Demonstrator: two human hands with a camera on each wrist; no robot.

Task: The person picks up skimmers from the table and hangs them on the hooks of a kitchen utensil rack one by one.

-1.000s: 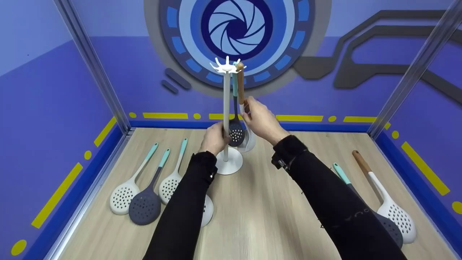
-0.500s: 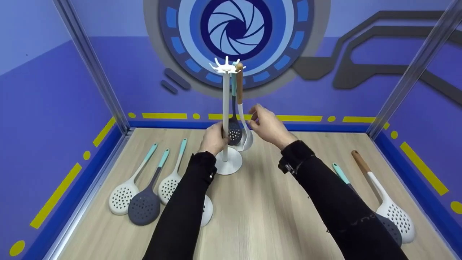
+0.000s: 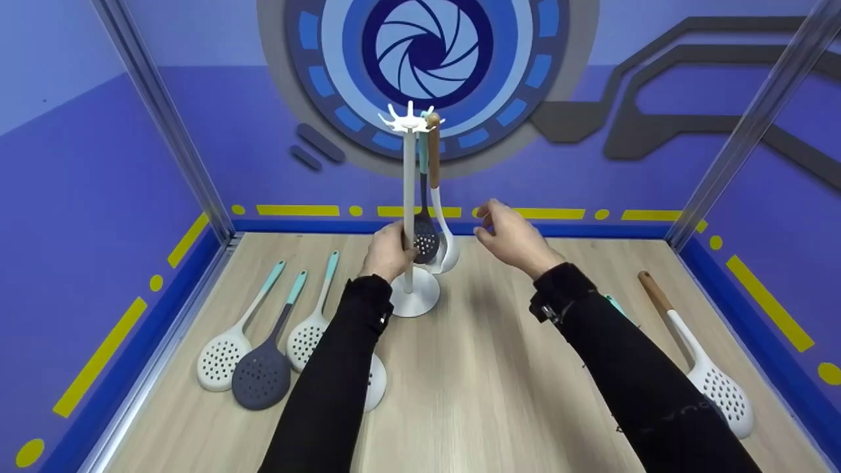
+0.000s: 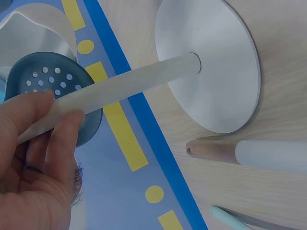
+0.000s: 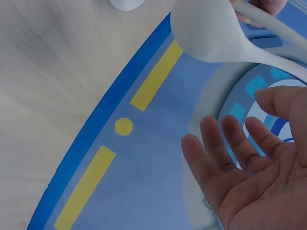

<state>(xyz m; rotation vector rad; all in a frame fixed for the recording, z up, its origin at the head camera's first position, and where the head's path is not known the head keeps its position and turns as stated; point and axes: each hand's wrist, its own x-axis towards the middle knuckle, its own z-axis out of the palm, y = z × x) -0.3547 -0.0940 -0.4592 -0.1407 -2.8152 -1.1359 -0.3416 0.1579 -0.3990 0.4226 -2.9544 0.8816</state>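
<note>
Fingers and thumb of my left hand (image 3: 386,251) grip the pole (image 3: 409,180) of a white utensil stand, whose round base (image 4: 220,72) rests on the table. From the hooks (image 3: 409,122) hang a dark skimmer (image 3: 426,243) with a mint handle and a white ladle (image 3: 449,255) with a wooden handle. Both hang on the stand's right and far side. My right hand (image 3: 516,238) is in the air to the right of the ladle, apart from it and holding nothing. Its loosely bent fingers show in the right wrist view, with the ladle bowl (image 5: 206,28) above them.
On the table's left lie a white skimmer (image 3: 223,361), a dark skimmer (image 3: 261,381) and another white one (image 3: 305,341). My left sleeve partly hides a further white piece (image 3: 376,384). At right lies a wooden-handled white slotted utensil (image 3: 723,397); a mint handle (image 3: 614,303) is mostly hidden.
My right hand has let go of the ladle and moved away to the right. The ladle hangs from the stand, its bowl turned somewhat. My left hand stays on the pole.
</note>
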